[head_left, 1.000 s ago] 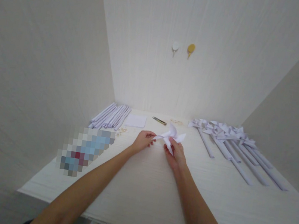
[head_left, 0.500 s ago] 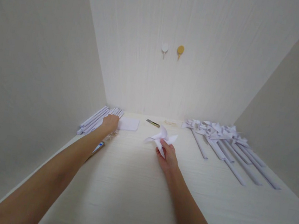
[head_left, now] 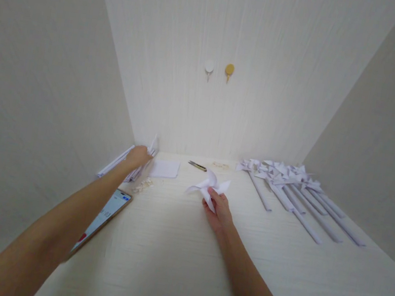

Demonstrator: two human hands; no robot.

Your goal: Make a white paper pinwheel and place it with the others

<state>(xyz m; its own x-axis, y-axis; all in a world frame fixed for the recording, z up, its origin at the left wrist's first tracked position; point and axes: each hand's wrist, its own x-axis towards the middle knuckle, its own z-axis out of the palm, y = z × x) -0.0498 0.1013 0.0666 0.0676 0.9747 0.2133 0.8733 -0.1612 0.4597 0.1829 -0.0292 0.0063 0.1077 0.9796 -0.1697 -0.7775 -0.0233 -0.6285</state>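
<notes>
My right hand (head_left: 218, 211) holds a white folded paper pinwheel head (head_left: 208, 186) just above the middle of the white table (head_left: 179, 265). My left hand (head_left: 138, 156) reaches to the far left and closes on a rolled white paper stick (head_left: 153, 145) whose far end is raised off the pile. The pile of rolled paper sticks (head_left: 115, 166) lies along the left wall, partly hidden by my left arm.
A stack of square white sheets (head_left: 165, 168) lies right of the pile, with small snips (head_left: 197, 166) beyond it. Small pale bits (head_left: 142, 186) and a phone (head_left: 102, 217) lie at the left. Several finished pinwheels on sticks (head_left: 290, 188) lie at the right. Two wall hooks (head_left: 218, 68) hang above.
My left hand let go of the pinwheel head, moved left to the stick pile and lifted one stick's end. My right hand kept the pinwheel head. The view shifted right.
</notes>
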